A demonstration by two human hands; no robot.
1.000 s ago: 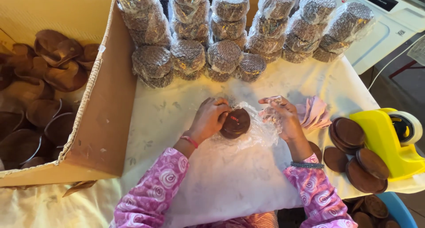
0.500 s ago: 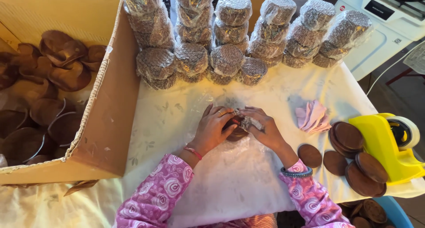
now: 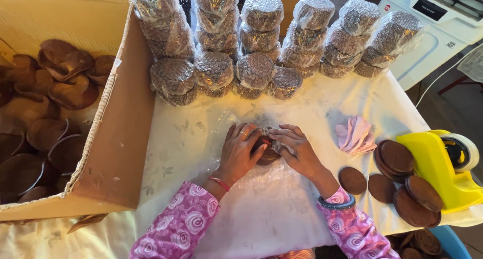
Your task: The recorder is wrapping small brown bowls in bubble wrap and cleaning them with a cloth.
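My left hand (image 3: 241, 153) and my right hand (image 3: 297, 151) are cupped together over a round dark wooden disc (image 3: 266, 156) at the middle of the table. Clear bubble wrap (image 3: 269, 133) is folded over the disc under my fingers. Both hands press on the wrapped piece, which rests on a sheet of bubble wrap (image 3: 251, 213) spread over the white cloth. Most of the disc is hidden by my fingers.
Several stacks of bubble-wrapped discs (image 3: 256, 42) line the far side. A cardboard box (image 3: 115, 138) of dark wooden bowls stands at left. Bare wooden discs (image 3: 397, 178), a yellow tape dispenser (image 3: 443, 163) and pink paper pieces (image 3: 354, 135) lie at right. A white machine (image 3: 437, 22) stands at far right.
A second ago my hands were apart, the right one holding wrap beside the bare disc. They have since closed together and folded the wrap over the disc.
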